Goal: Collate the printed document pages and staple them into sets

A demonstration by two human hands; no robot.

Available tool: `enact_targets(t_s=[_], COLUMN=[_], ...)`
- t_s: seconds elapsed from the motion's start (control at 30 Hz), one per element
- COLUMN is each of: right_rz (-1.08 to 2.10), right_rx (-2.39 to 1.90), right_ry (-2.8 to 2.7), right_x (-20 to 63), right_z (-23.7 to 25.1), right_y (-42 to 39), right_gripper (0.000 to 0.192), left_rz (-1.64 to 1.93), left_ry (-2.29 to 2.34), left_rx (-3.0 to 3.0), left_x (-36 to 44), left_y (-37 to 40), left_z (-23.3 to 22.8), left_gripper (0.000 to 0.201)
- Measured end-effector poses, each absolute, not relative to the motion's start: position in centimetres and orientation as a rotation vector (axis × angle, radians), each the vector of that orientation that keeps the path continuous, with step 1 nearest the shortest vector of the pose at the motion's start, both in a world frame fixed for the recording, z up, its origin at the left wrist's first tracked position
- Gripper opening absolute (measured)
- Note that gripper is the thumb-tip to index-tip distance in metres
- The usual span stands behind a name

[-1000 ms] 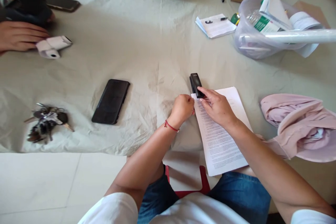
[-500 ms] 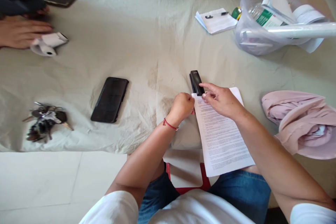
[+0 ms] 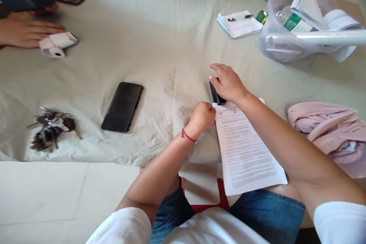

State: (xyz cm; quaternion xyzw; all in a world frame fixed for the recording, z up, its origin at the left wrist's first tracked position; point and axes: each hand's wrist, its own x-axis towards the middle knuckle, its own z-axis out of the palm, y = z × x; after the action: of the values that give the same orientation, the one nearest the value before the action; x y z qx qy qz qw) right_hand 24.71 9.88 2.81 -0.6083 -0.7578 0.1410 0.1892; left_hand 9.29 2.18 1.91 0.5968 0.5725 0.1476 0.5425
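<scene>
My left hand [image 3: 202,117] is closed at the upper left edge of a stack of printed paper [image 3: 248,148], its fingertips pinching the sheet. The paper's lower end hangs over the table edge above my lap. A black stapler [image 3: 219,98] lies at the paper's top left corner, its near end touching the top edge. Over the stapler's far end is my right hand [image 3: 228,84], fingers stretched out and apart, covering part of it. Whether the palm presses on it is hidden.
A black phone [image 3: 122,107] and a bunch of keys [image 3: 53,127] lie to the left. Pink cloth [image 3: 323,129] lies right. Further back are a notepad [image 3: 243,26] and a filled plastic tub [image 3: 281,51]. Another person's hand [image 3: 31,32] touches a paper roll [image 3: 58,44].
My right hand has moved forward from the stapler's near end to over its far end, and its fingers have spread. The left hand keeps its hold on the paper.
</scene>
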Motion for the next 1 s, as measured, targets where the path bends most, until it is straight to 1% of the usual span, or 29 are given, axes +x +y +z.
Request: enact_targets(t_s=[0.07,0.2,0.27,0.5,1.0], right_rz=[0.456,0.602,0.626,0.614,0.467], right_rx=[-1.719,-1.779,-1.842,-1.993,-1.974], right_ry=[-2.201,-2.278,-2.262,-2.187,-2.128], right_x=[23.9,23.0,22.9,22.7,22.3], right_z=[2.1,1.3,1.4,1.7,0.7], right_y=[10.3,10.4,10.3,9.3,8.1], right_gripper=[0.055,0.05,0.05,0.054,0.053], left_rz=[0.347,0.354,0.355,0.312,0.263], left_ry=[1.363,1.368,1.358,1.352,1.367], left_rx=[1.423,1.422,1.418,1.422,1.509], left_x=[9.3,9.4,9.4,9.2,9.2], left_y=[2.2,2.4,2.4,2.7,2.8], left_z=[1.7,1.4,1.3,1.6,2.2], left_gripper=[0.045,0.045,0.045,0.047,0.049])
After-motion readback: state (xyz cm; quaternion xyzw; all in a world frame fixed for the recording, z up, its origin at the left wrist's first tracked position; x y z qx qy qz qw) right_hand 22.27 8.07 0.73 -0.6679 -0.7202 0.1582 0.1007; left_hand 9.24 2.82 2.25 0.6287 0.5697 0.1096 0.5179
